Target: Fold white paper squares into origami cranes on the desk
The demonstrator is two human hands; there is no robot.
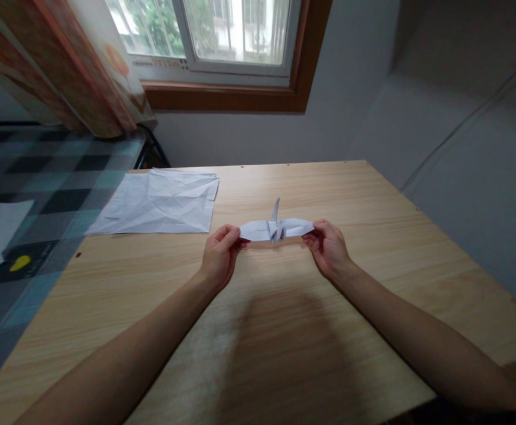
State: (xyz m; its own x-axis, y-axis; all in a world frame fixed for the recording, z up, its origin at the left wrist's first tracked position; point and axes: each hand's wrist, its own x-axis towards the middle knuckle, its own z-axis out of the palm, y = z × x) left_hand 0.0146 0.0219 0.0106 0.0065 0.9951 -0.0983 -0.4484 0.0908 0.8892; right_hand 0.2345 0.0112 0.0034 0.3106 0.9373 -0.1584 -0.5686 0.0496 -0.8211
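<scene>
A white origami paper crane (276, 229) is held between my two hands, just above the wooden table (399, 236). Its wings stretch out to both sides, and one thin point rises from its middle. My left hand (223, 252) pinches the tip of the left wing between thumb and fingers. At the opposite wing tip, my right hand (327, 247) grips in the same way. Some of the fingertips are hidden behind the paper.
Creased white sheets of paper (169, 203) lie at the table's back left. Beyond the left edge is a bed with a checked cover (76, 168), bearing white paper (5, 233) and a dark item with a yellow patch (21, 262). A curtain (76, 71) hangs beside the window (235, 35).
</scene>
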